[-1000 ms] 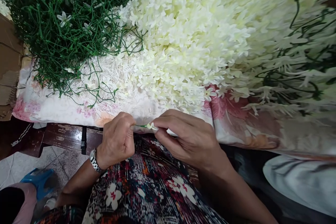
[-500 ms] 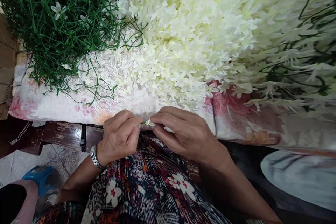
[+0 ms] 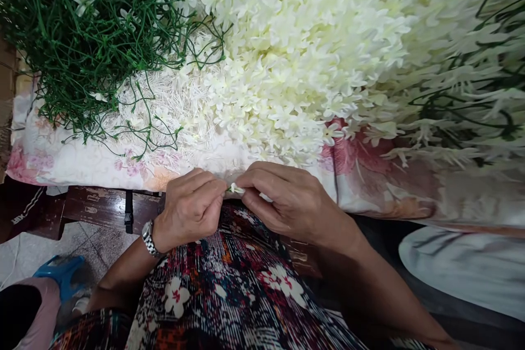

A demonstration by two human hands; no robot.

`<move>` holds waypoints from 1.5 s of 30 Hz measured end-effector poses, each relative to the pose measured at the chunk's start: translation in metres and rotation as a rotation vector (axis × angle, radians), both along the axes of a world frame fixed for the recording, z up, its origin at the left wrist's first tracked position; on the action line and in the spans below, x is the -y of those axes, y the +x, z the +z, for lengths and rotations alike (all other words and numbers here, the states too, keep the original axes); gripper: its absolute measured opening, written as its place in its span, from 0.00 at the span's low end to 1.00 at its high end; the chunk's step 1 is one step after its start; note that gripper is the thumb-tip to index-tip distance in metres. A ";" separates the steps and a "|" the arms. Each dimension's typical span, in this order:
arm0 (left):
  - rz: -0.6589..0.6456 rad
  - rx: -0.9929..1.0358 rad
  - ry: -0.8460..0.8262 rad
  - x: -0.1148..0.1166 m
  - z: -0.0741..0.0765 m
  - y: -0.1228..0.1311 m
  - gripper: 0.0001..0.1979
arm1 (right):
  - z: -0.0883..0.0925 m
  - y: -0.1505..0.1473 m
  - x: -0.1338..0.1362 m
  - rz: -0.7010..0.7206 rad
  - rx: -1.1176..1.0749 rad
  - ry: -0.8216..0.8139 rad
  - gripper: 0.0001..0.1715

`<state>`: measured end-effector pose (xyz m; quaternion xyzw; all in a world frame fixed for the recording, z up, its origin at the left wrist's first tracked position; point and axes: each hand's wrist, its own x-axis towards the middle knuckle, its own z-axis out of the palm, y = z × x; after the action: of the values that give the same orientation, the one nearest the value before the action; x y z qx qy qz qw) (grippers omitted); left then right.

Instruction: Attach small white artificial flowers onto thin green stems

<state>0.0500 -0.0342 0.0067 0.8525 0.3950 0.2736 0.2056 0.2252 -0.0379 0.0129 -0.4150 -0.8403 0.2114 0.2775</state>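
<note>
Both forearms bare, no sleeves in view; left hand (image 3: 189,209) and right hand (image 3: 289,202) w/o gloves or rings, nails short; silver metal-link wristwatch (image 3: 148,238) on left wrist, well back from the fingers; below the fingers, lap covered by printed garment (image 3: 229,290), dark ground w/ red, white & blue streaks and white flowers w/ red centres; blue sandal (image 3: 61,273) on foot, far left of the fingers.

Small white flower (image 3: 236,188) mostly covered by pinching fingertips of left hand (image 3: 188,210) and right hand (image 3: 293,205); stem hidden inside left fist. Right of that flower, white flower heap (image 3: 311,49) smeared to blur and cut by top and right edges. Green stem pile (image 3: 82,38) cropped upper left.
</note>
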 end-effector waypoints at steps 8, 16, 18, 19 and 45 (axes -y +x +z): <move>0.031 0.143 -0.068 0.001 -0.009 0.004 0.05 | -0.004 0.000 0.000 -0.010 -0.037 -0.031 0.05; 0.055 0.218 -0.070 0.001 -0.019 0.004 0.05 | -0.014 -0.003 -0.001 -0.029 -0.140 -0.103 0.06; 0.056 0.239 -0.066 0.001 -0.022 0.005 0.05 | -0.016 -0.004 0.000 -0.043 -0.153 -0.119 0.06; 0.055 0.247 -0.065 0.001 -0.023 0.005 0.05 | -0.017 -0.004 0.001 -0.049 -0.156 -0.121 0.06; 0.058 0.374 -0.255 -0.004 -0.022 0.001 0.05 | -0.006 -0.005 0.002 -0.046 -0.069 -0.077 0.10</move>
<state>0.0505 -0.0302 -0.0149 0.7423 0.4058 0.3807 0.3732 0.2203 -0.0395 0.0069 -0.4369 -0.8118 0.2514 0.2949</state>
